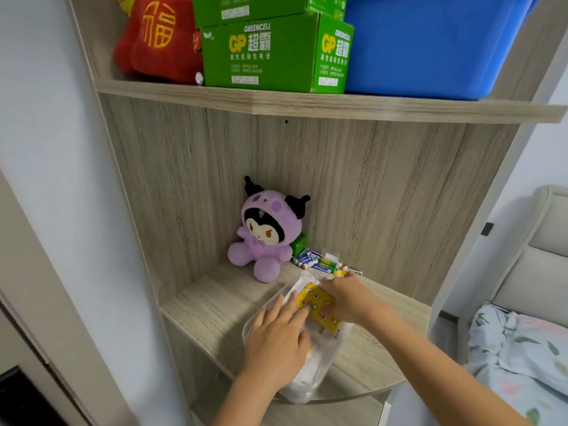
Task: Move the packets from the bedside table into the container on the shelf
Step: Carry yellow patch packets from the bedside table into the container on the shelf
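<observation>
Right hand point(344, 298) pinches a yellow packet point(318, 304) inside the clear container point(261, 315) at the shelf point(209, 305) edge; left hand point(276, 336) rests flat, fingers straight.

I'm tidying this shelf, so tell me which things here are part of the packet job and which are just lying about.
Part of the job:
yellow packet
clear container
left hand
right hand

Just lying about:
purple plush toy
loose batteries
green battery boxes
red plush
blue bin
</observation>
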Tool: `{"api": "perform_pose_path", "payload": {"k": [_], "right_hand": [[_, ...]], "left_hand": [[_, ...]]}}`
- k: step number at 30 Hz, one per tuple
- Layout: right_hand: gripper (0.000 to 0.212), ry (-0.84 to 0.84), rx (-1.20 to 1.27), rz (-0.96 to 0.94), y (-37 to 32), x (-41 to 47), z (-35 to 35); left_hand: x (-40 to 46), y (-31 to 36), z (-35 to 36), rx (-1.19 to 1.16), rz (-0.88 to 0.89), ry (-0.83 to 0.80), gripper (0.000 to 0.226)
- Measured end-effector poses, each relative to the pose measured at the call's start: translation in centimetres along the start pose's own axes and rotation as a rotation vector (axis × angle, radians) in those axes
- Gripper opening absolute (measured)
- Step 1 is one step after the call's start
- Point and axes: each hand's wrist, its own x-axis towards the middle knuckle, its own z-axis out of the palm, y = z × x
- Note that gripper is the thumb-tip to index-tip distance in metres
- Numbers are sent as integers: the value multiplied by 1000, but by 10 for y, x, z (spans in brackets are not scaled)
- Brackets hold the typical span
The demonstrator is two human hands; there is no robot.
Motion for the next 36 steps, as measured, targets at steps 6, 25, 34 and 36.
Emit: {"api": "perform_pose_path", "payload": {"k": [6, 25, 34, 36], "right_hand": [[64, 202, 160, -82, -1, -21, 20], [69, 387, 270, -26, 54, -97, 56], [48, 428, 291, 691, 124, -249, 78], [47, 443, 309, 881, 123, -300, 92]], "left_hand": [[2, -1, 0, -7, -3, -40, 52], [-2, 21, -22, 129, 51, 110, 46], [12, 142, 4, 38, 695, -13, 38], [13, 161, 15, 112, 810, -143, 41]]}}
